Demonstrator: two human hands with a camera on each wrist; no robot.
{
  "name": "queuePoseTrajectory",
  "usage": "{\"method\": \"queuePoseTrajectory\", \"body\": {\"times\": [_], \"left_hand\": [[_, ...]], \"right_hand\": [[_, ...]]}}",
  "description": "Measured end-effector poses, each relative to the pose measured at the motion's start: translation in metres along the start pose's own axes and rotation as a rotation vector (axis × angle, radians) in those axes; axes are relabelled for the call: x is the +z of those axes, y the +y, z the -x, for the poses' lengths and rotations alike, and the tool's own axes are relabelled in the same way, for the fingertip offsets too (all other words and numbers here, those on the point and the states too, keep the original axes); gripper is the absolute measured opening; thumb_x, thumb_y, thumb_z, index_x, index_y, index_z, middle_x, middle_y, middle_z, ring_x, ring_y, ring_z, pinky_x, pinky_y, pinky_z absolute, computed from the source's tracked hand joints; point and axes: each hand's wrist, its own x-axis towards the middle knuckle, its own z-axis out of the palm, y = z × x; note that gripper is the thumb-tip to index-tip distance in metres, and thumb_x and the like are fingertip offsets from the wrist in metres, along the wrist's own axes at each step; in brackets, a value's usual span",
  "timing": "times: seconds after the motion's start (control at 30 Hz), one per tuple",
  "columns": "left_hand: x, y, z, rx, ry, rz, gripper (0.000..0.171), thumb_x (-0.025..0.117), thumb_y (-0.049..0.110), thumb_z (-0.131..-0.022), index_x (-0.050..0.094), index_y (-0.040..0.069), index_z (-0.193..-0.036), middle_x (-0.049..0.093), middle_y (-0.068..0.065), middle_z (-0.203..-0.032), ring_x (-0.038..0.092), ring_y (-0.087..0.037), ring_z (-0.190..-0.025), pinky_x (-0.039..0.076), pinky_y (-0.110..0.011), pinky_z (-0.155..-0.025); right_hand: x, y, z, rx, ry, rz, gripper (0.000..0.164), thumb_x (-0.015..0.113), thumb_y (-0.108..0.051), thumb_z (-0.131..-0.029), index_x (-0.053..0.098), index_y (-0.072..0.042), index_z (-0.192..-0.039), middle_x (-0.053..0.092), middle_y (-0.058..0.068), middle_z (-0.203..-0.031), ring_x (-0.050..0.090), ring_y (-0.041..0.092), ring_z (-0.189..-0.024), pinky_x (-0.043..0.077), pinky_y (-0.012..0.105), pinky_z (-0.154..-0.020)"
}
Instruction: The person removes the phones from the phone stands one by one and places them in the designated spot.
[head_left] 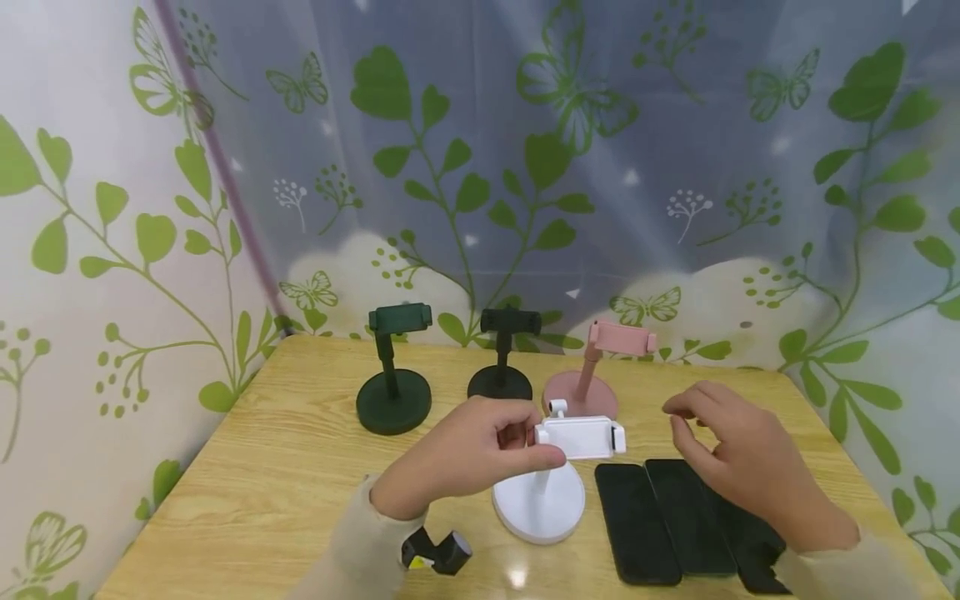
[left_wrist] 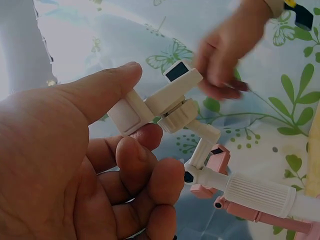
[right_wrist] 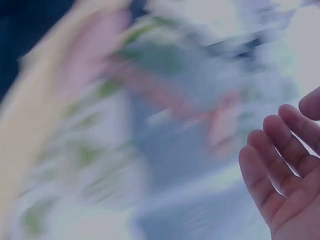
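Note:
My left hand point(head_left: 461, 454) holds the left end of the holder on a white phone stand point(head_left: 579, 438), whose round base stands on the table. In the left wrist view, the thumb and fingers pinch one end of the white clamp point(left_wrist: 172, 95), with its hinged neck and ribbed post beyond. To the right, my right hand point(head_left: 750, 458) hovers over the dark phones with fingers loosely bent and nothing in them. Three dark phones point(head_left: 637, 525) lie side by side to the right of the white base, the rightmost partly hidden under the right hand and wrist.
Behind the hands stand a dark green phone stand point(head_left: 393, 402), a black phone stand point(head_left: 501, 382) and a pink phone stand point(head_left: 624, 338) in a row. The wooden table point(head_left: 300, 467) meets a leaf-and-butterfly patterned curtain point(head_left: 480, 167) at the back.

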Motion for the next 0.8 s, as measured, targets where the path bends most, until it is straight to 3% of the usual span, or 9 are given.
{"method": "queuePoseTrajectory", "body": {"times": [0.1,0.2,0.27,0.33,0.4,0.57,0.63,0.7,0.8], "left_hand": [[-0.001,-0.001,0.001,0.001,-0.004,0.002,0.028,0.075,0.045,-0.095,0.06,0.026,-0.08,0.051,0.008,-0.065,0.048,-0.008,-0.06,0.04,-0.024,-0.059],[-0.001,-0.001,0.001,0.01,-0.008,0.009,0.026,0.075,0.043,-0.095,0.061,0.026,-0.082,0.053,0.008,-0.066,0.048,-0.008,-0.06,0.04,-0.023,-0.058],[-0.001,-0.001,0.0,0.017,-0.008,0.011,0.025,0.075,0.042,-0.095,0.062,0.026,-0.082,0.053,0.008,-0.066,0.048,-0.008,-0.059,0.04,-0.023,-0.057],[-0.001,-0.002,0.0,0.032,-0.011,0.014,0.024,0.075,0.04,-0.096,0.062,0.025,-0.083,0.053,0.009,-0.066,0.048,-0.008,-0.059,0.04,-0.023,-0.056],[-0.001,-0.002,-0.001,0.041,-0.007,0.011,0.025,0.075,0.04,-0.096,0.062,0.025,-0.082,0.052,0.009,-0.065,0.047,-0.007,-0.058,0.04,-0.023,-0.057],[-0.003,-0.002,0.0,0.041,0.015,-0.026,0.026,0.076,0.041,-0.095,0.061,0.025,-0.082,0.049,0.009,-0.065,0.047,-0.007,-0.059,0.04,-0.024,-0.058],[-0.003,-0.001,0.0,0.039,0.02,-0.038,0.025,0.076,0.041,-0.095,0.061,0.025,-0.083,0.049,0.009,-0.065,0.047,-0.007,-0.06,0.04,-0.024,-0.058],[-0.002,-0.001,0.0,0.041,0.015,-0.04,0.024,0.077,0.039,-0.095,0.061,0.025,-0.084,0.049,0.01,-0.065,0.047,-0.006,-0.06,0.04,-0.024,-0.058],[-0.001,-0.001,-0.001,0.046,0.003,-0.038,0.023,0.076,0.038,-0.095,0.061,0.024,-0.086,0.049,0.01,-0.066,0.046,-0.006,-0.059,0.039,-0.023,-0.058]], "right_hand": [[-0.006,-0.047,-0.025,-0.114,0.184,-0.121,0.027,0.052,-0.025,-0.103,0.073,-0.012,-0.093,0.067,-0.003,-0.089,0.057,0.007,-0.068,0.046,0.02,-0.056],[-0.012,-0.084,-0.041,-0.237,0.384,-0.299,0.031,0.052,-0.019,-0.103,0.073,-0.004,-0.086,0.065,0.004,-0.081,0.05,0.009,-0.064,0.04,0.02,-0.053],[-0.014,-0.1,-0.048,-0.306,0.475,-0.392,0.029,0.055,-0.013,-0.101,0.073,0.0,-0.082,0.063,0.008,-0.076,0.049,0.012,-0.063,0.038,0.021,-0.052],[-0.011,-0.105,-0.049,-0.3,0.511,-0.413,0.029,0.055,-0.012,-0.1,0.072,0.002,-0.081,0.062,0.01,-0.074,0.049,0.012,-0.062,0.038,0.021,-0.051],[-0.005,-0.099,-0.047,-0.211,0.47,-0.336,0.031,0.054,-0.019,-0.102,0.073,0.001,-0.087,0.064,0.009,-0.08,0.053,0.013,-0.065,0.042,0.023,-0.054],[0.005,-0.071,-0.037,0.082,0.141,-0.204,0.023,0.064,-0.016,-0.097,0.07,-0.007,-0.118,0.067,-0.001,-0.098,0.059,0.011,-0.084,0.05,0.021,-0.072],[0.006,-0.067,-0.034,0.156,0.034,-0.258,0.03,0.067,-0.007,-0.095,0.068,-0.011,-0.124,0.065,-0.009,-0.095,0.057,0.006,-0.081,0.048,0.018,-0.071],[0.008,-0.066,-0.032,0.187,-0.027,-0.329,0.028,0.065,-0.004,-0.098,0.07,-0.015,-0.124,0.063,-0.015,-0.09,0.054,0.001,-0.073,0.046,0.019,-0.065],[0.01,-0.064,-0.029,0.196,-0.07,-0.414,0.025,0.062,-0.004,-0.101,0.073,-0.019,-0.118,0.061,-0.018,-0.083,0.049,0.0,-0.064,0.044,0.022,-0.058]]}}
